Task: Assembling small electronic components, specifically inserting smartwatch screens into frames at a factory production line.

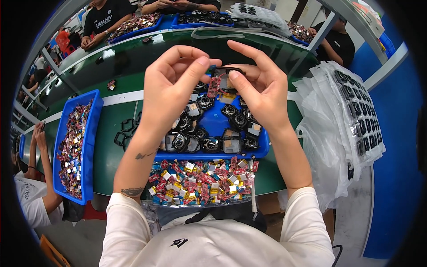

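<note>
Above the blue tray [263,149], my right hand [262,86] grips a black smartwatch case [221,72] between thumb and fingers, its index finger raised. A red circuit board [214,87] with thin wires hangs at the case's left side. My left hand [171,82] is closed in a pinch at the case's upper left; whatever lies between its fingertips is too small to make out. Under my hands, the tray holds several black watch cases [179,141], some showing round sensor backs. Nearest my body lies a heap of red circuit boards with silver and yellow battery cells [200,182].
A blue bin [96,133] of boards and batteries stands left. Black frames [121,138] lie beside the tray. Plastic trays of black cases [362,113] are stacked at right. Across the green bench [133,58], other people sit behind more bins; a metal post [387,66] rises right.
</note>
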A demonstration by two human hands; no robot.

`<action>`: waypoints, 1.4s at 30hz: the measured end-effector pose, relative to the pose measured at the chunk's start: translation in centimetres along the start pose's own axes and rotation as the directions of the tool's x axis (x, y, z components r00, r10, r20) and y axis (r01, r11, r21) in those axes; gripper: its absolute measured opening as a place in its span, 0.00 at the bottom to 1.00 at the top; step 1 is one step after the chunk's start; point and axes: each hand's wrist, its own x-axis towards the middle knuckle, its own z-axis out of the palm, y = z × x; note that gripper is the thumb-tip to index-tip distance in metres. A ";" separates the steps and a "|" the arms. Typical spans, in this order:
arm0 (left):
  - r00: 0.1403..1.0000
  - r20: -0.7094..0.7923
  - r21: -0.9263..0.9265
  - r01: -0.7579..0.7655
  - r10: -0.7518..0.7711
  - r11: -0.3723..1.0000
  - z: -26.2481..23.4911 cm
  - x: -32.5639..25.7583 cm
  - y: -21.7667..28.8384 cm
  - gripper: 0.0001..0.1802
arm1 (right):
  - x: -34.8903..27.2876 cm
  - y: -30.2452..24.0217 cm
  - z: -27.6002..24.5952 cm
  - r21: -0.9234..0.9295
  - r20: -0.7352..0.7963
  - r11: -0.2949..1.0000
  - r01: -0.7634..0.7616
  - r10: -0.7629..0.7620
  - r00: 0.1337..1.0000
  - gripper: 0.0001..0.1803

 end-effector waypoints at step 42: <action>0.955 0.154 0.036 0.250 -0.253 0.968 -0.4 -0.1 0.4 0.10 | 0.0 0.2 -0.2 -0.007 -0.085 0.994 0.109 -0.109 0.990 0.10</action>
